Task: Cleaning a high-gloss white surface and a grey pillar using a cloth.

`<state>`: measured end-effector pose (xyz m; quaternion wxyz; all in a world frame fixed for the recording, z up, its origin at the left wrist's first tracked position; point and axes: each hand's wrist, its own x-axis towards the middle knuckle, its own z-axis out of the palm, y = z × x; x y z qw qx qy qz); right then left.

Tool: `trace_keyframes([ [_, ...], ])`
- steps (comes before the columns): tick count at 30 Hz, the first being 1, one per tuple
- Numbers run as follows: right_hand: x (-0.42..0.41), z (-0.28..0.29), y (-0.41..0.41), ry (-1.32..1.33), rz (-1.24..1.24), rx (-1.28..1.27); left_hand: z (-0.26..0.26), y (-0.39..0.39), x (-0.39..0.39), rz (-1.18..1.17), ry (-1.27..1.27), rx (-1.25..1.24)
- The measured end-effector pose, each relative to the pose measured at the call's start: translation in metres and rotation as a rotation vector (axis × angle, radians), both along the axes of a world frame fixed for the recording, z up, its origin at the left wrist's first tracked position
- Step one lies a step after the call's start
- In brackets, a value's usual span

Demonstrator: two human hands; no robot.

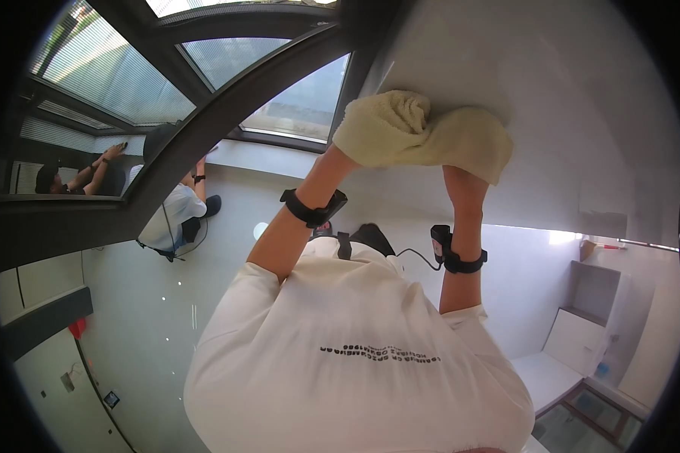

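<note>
A cream terry towel [425,133] covers both hands against a smooth pale wall panel [544,124]. My left hand [344,158] reaches into its left end, where the cloth is bunched into folds; only the wrist shows. The right end is wrapped over my right hand [466,176], whose fingers are also hidden. The towel is held up at the panel, spanning from one hand to the other. Each forearm wears a black strap with a small device, the left one [314,209] and the right one [459,257].
Dark-framed window panes [294,99] stand at upper left, above a white sill [266,158]. Another person in a white shirt [175,215] is beyond the frame at left. A thin black cable [422,253] runs to the right strap. White open shelving [595,289] is at right.
</note>
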<state>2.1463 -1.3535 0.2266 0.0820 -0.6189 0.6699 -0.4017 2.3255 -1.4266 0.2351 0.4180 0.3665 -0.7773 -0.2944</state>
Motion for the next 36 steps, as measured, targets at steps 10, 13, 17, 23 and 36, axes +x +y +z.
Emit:
trace_keyframes([
  [10,-0.004,-0.041,0.001,0.213,0.127,-0.158,-0.053,0.009,-0.023,-0.034,-0.014,-0.063],
  [13,0.002,0.001,0.012,-0.064,0.101,-0.087,-0.010,0.013,-0.017,-0.020,0.001,0.025],
  [17,0.015,0.019,0.021,-0.115,0.139,0.016,0.000,0.019,-0.013,0.010,0.067,-0.144],
  [23,-0.023,-0.123,0.005,-0.166,0.071,0.065,-0.136,0.019,-0.007,-0.238,0.008,-0.113],
  [36,-0.018,-0.024,-0.009,-0.237,-0.245,-0.499,-0.111,0.025,0.021,-0.323,-0.002,0.282],
])
